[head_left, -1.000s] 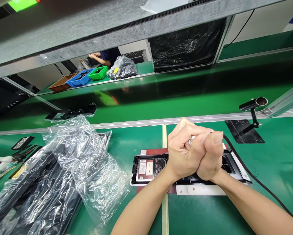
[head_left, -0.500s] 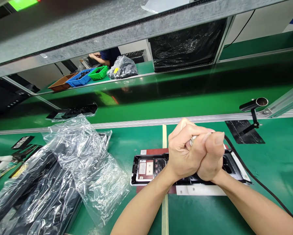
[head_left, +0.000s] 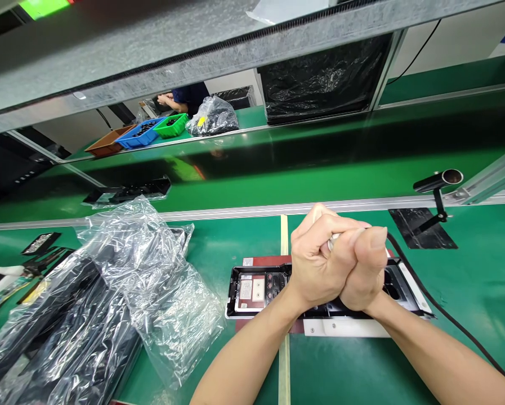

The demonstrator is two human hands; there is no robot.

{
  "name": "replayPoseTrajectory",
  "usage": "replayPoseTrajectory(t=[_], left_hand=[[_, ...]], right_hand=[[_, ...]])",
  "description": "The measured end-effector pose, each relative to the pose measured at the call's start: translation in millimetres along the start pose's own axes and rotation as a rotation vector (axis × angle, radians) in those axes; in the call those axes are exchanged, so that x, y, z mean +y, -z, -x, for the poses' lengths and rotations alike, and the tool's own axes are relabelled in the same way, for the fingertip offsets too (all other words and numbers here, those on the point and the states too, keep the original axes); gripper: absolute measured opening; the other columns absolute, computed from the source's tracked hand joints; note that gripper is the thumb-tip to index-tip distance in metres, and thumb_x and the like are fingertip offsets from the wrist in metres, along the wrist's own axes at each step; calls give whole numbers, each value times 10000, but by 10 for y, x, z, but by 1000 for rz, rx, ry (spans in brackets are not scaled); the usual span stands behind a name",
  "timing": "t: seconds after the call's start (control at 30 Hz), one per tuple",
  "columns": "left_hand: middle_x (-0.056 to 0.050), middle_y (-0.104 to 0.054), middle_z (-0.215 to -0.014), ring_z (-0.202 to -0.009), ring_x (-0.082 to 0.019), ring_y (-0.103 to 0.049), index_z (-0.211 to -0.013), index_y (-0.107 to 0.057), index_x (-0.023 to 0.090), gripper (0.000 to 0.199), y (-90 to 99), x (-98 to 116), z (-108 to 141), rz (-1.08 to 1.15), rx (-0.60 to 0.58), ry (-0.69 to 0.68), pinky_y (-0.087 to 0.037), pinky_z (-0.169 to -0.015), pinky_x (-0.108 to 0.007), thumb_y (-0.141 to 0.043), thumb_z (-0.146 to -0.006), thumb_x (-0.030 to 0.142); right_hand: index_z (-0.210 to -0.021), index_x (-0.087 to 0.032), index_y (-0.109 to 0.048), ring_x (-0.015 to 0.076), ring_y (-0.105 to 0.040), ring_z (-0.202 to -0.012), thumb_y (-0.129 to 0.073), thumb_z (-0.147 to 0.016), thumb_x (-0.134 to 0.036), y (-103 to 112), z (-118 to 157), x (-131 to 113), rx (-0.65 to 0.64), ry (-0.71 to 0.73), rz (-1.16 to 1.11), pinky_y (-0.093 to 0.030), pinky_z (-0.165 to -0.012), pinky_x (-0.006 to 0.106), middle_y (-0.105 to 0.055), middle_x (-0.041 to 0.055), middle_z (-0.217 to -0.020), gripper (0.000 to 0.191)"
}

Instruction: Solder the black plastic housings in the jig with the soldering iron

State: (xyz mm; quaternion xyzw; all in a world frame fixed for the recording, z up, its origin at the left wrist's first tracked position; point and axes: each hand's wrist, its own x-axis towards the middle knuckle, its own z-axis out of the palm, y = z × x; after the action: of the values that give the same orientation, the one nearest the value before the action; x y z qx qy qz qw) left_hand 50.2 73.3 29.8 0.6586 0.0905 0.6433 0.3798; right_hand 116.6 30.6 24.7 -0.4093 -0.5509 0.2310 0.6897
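Observation:
Both of my hands are closed together, one against the other, above the middle of a long black plastic housing (head_left: 232,292). My left hand (head_left: 317,267) is wrapped round a corded tool (head_left: 332,242), of which only a small pale part shows between the fingers. Pressed against it, my right hand (head_left: 364,275) grips the same tool, thumb on top. A black cord (head_left: 442,312) runs from behind the hands to the lower right. The housing lies in a fixture with a reddish base (head_left: 267,261) and a white side block (head_left: 345,328). My hands hide the housing's middle.
Clear plastic bags (head_left: 163,315) with black parts cover the left of the green bench. A black tube holder (head_left: 438,180) stands at right. Beyond the rail are blue (head_left: 138,136), green (head_left: 171,127) and brown bins (head_left: 104,144), and a co-worker's hand (head_left: 164,99).
The view has shifted very slightly. Both hands keep the same closed grip in the same place over the housing.

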Motion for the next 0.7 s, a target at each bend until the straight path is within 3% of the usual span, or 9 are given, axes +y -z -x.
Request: replayPoseTrajectory(t=[0.2, 0.33, 0.43, 0.57, 0.7], left_hand=[[-14, -698, -771, -713, -161, -605, -856, -712, 219, 229, 0, -52, 33, 22, -11, 13, -514, -627, -307, -610, -1028, 331], [-20, -704, -755, -711, -171, -613, -845, -721, 213, 296, -35, -81, 32, -35, -30, 25, -514, -644, -329, -599, -1033, 405], [-28, -717, -760, -710, -170, -613, -846, -733, 204, 344, -69, -86, 24, -51, -36, 26, -523, -640, -329, -583, -1043, 443], [-64, -778, -897, -818, -202, -658, -941, -748, 200, 426, -67, -66, 3, -45, -96, 18, -582, -739, -375, -434, -1100, 440], [-109, -758, -1162, -1034, -262, -700, -1239, -721, 214, 511, 7, -25, -45, 13, -203, 1, -594, -915, -433, -312, -1112, 492]], right_hand=[[-623, -222, -437, 184, -452, -607, -350, -1089, -490, 15, 7, 52, 6, 53, -37, -386, -612, 392, -444, 12, -609, 544], [-628, -232, -462, 206, -523, -610, -345, -1082, -500, 71, 20, 112, 12, 41, -38, -443, -625, 407, -471, 20, -609, 540], [-609, -243, -442, 186, -426, -538, -334, -1084, -532, 147, 33, 164, 73, 20, -7, -414, -560, 391, -426, 6, -583, 566], [-608, -242, -522, 181, -417, -496, -378, -1037, -684, 224, 8, 154, 86, 18, 45, -317, -461, 369, -471, 6, -542, 633], [-565, -235, -430, 140, -319, -432, -502, -1031, -614, 175, -71, 15, 81, 5, 32, -217, -399, 344, -378, -16, -483, 606]])
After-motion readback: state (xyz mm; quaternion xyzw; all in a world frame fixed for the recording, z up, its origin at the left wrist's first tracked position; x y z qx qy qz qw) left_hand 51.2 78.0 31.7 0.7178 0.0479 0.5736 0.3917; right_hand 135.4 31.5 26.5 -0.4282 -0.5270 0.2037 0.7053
